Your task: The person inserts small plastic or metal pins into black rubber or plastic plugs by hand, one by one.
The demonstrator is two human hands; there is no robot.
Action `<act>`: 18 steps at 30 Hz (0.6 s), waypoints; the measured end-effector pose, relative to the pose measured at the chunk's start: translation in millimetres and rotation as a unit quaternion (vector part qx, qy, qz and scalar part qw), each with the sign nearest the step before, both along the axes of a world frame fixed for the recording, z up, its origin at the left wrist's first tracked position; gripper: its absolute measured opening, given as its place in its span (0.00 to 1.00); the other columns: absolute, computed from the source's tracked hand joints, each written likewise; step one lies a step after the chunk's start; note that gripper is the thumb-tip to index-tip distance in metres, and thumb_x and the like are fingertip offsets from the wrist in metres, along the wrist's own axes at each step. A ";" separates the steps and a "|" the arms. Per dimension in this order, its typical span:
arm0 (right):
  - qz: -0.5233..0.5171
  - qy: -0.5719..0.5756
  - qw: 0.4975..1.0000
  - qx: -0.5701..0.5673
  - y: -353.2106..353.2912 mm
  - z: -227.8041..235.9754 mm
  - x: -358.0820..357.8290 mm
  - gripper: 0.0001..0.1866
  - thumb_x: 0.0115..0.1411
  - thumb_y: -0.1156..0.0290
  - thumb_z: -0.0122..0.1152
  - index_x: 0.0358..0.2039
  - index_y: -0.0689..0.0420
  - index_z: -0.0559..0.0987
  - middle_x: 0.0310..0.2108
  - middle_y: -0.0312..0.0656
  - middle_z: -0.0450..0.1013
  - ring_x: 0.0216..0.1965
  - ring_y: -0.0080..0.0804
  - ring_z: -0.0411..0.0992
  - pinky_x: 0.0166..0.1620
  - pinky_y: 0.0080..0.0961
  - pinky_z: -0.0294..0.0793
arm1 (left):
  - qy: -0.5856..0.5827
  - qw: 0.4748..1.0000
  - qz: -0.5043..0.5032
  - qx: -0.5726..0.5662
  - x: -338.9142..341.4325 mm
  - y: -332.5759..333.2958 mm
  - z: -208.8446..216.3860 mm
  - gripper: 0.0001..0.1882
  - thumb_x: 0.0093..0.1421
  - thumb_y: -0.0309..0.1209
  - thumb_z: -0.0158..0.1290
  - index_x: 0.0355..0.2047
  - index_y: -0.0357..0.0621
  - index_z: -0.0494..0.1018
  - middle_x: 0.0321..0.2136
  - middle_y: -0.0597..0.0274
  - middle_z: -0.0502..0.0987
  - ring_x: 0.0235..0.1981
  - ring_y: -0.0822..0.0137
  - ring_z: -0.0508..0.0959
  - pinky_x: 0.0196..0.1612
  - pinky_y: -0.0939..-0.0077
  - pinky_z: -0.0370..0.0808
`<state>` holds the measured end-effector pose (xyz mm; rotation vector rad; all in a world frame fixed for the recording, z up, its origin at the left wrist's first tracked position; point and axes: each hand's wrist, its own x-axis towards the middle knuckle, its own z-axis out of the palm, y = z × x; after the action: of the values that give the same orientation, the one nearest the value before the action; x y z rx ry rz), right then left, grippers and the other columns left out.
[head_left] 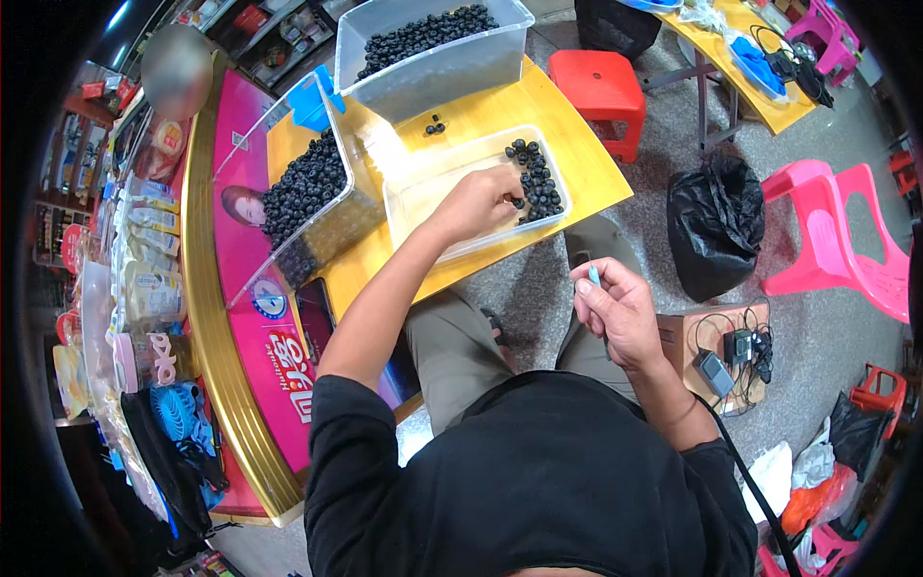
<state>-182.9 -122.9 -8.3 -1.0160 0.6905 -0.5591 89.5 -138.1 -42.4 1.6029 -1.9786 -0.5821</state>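
My left hand [481, 200] reaches into a shallow clear plastic tray [409, 207] on the yellow table. Its fingers are pinched on a small black round piece [519, 203], beside several loose black round pieces [541, 188] gathered at the tray's right end. My right hand [615, 310] hovers over my lap, off the table's near edge. Between its thumb and fingers is a thin light-blue thing [594, 276]; only its tip shows, so its kind is unclear.
Two clear bins, one at the back [433, 82] and one at left [354, 207], hold heaps of black pieces. A blue scoop-like container [310, 104] hangs between them. Nearby stand a red stool [598, 87], a black bag [716, 226], a cardboard box [680, 341] with adapters and a pink chair [817, 231].
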 end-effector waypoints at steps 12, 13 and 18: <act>-0.034 -0.053 0.995 -0.071 23.4 16.1 31.1 0.07 0.61 0.76 0.57 0.39 0.61 0.73 0.22 0.31 0.68 0.19 0.11 0.60 0.21 0.09 0.57 | 0.502 0.864 0.025 -0.004 -66.7 104.5 27.4 0.11 0.61 0.19 0.48 0.44 0.33 0.72 0.37 0.61 0.69 0.34 0.75 0.72 0.37 0.83 0.72; -0.032 -0.052 0.996 -0.072 25.8 17.1 32.9 0.07 0.61 0.76 0.57 0.39 0.61 0.73 0.22 0.31 0.68 0.19 0.11 0.60 0.21 0.09 0.57 | 0.504 0.863 0.027 -0.006 -70.9 109.1 29.1 0.11 0.61 0.19 0.48 0.44 0.33 0.72 0.37 0.61 0.69 0.34 0.75 0.72 0.37 0.83 0.72; -0.030 -0.069 0.994 -0.079 34.0 25.3 34.6 0.10 0.57 0.77 0.64 0.38 0.61 0.73 0.28 0.32 0.71 0.26 0.14 0.66 0.30 0.12 0.67 | 0.443 0.887 0.074 -0.112 -88.5 124.8 39.4 0.11 0.58 0.18 0.50 0.41 0.35 0.74 0.36 0.59 0.72 0.32 0.73 0.72 0.35 0.82 0.70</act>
<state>-148.3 -89.0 17.0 -1.0949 0.5627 -0.7375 1.0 -13.2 -3.0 1.0385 -1.1695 -0.8033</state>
